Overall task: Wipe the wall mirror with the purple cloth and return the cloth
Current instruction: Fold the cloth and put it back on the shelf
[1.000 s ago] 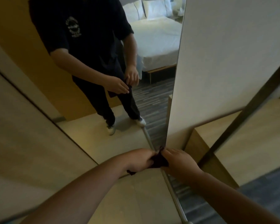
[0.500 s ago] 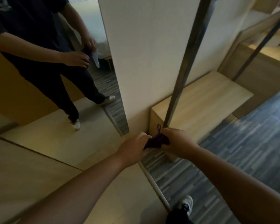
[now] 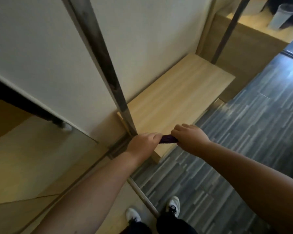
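Both hands hold the purple cloth (image 3: 167, 139) stretched between them, bunched into a short dark band. My left hand (image 3: 142, 145) grips its left end and my right hand (image 3: 189, 136) grips its right end. The cloth hangs just above the near corner of a low wooden bench (image 3: 176, 92). The wall mirror (image 3: 32, 132) is at the left edge of the view, showing only a strip of reflected floor and a shoe.
A dark metal post (image 3: 107, 65) rises from the bench's near corner against the white wall (image 3: 150, 31). A clear plastic cup (image 3: 282, 15) stands on a wooden counter at top right. Grey plank flooring (image 3: 235, 149) lies to the right. My white shoes (image 3: 172, 206) are below.
My view has swung right, away from the mirror and toward the bench. Both hands, still holding the cloth, have drawn slightly apart, stretching it over the bench corner.
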Demonstrator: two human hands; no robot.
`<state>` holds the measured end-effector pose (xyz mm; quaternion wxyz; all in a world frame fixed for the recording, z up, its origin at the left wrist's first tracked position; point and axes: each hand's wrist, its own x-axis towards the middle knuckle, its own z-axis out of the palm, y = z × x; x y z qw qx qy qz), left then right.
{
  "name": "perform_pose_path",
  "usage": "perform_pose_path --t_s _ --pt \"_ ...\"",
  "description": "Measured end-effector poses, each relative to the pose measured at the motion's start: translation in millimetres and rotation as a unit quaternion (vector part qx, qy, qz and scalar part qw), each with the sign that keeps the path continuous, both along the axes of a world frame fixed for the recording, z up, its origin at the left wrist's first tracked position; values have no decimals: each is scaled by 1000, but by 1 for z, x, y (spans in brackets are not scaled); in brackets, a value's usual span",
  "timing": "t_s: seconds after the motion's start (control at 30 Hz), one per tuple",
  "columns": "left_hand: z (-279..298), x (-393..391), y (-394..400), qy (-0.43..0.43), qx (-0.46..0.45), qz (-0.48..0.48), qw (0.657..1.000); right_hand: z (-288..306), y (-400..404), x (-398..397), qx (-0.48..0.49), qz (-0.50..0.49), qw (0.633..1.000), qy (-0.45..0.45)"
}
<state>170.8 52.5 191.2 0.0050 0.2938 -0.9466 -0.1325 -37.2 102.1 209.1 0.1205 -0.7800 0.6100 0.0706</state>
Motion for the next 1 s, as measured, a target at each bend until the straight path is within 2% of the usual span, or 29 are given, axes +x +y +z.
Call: perform_pose_path --t_s 0.17,0.37,0.5,0.67,0.77,1.0 --pt "-72 -40 -54 -48 -20 -10 999 -69 -46 -32 12 -15 1000 7" --pt "-155 -70 -119 -53 -114 -17 992 -160 -104 -54 -95 -7 995 20" --pt "-213 -77 -131 -77 -96 2 992 -217 -121 -64 -123 -4 992 23" --pt "-272 -75 -110 -105 -15 13 994 -280 -105 -66 -57 5 998 2" --pt "-285 -69 -98 -163 43 19 986 -292 -92 -66 -16 -31 999 -9" --pt "-288 -68 -91 -232 32 18 972 -302 -51 -57 92 -46 993 52"
